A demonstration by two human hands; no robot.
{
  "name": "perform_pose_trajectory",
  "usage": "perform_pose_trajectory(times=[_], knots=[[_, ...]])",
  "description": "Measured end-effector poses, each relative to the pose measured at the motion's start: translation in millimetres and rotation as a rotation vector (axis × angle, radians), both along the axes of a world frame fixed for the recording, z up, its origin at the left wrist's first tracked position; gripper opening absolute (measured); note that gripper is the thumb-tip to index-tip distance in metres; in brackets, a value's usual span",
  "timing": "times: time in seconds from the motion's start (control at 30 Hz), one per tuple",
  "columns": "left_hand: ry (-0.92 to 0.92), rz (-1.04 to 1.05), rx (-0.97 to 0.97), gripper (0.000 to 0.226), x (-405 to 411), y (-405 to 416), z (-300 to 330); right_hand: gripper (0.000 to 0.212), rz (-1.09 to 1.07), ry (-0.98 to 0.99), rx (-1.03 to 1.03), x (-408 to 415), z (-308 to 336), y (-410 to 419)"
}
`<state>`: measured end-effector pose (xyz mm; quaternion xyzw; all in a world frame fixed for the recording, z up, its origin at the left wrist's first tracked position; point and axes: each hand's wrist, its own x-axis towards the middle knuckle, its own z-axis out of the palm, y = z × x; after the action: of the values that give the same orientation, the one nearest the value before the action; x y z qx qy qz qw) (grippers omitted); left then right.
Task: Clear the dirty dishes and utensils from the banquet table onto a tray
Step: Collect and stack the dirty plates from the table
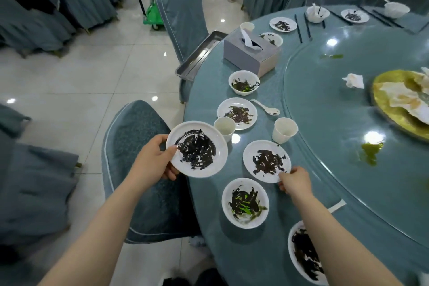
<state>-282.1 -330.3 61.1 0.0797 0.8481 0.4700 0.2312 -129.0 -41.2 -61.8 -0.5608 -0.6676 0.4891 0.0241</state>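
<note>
Gripping round glossy plates [197, 149], both hands [152, 160].

The gold platter [392, 109] is cut off by the right edge. The nearest plate [301, 255] is partly hidden under the right forearm.

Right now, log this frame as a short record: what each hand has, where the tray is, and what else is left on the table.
left hand: grips the rim of a dirty white plate, held at the table's edge
right hand: fingers pinch the rim of a second dirty plate, resting on the table
tray: metal, at the table's far edge, nothing visible in it
left on table: soiled plates, a bowl, two paper cups, a spoon, a tissue box
</note>
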Motion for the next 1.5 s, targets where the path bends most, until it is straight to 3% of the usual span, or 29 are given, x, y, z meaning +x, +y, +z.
perform_pose_trajectory(times=[0.37, 0.67, 1.03, 1.27, 1.5], knots=[[-0.009, 0.023, 0.152, 0.022, -7.1, -36.9, 6.5, 0.017, -0.109, 0.346, -0.146, -2.6, 79.0, -46.7], [-0.049, -0.064, 0.319, 0.02, -12.0, -134.1, 35.1, 0.022, 0.022, 0.602, -0.184, -45.3, 139.6, -212.6], [-0.012, 0.012, 0.359, 0.023, -46.5, -266.5, 46.2, 0.021, 0.458, 0.512, -0.104, -117.7, 159.6, -361.9], [-0.058, 0.091, 0.411, 0.024, -84.8, -318.8, 46.0, 0.023, 0.471, 0.574, -0.114, -179.6, 161.3, -405.3], [0.0, 0.22, 0.384, 0.03, -173.4, -335.6, 48.2, 0.016, 0.515, 0.565, -0.153, -285.1, 163.5, -427.9]])
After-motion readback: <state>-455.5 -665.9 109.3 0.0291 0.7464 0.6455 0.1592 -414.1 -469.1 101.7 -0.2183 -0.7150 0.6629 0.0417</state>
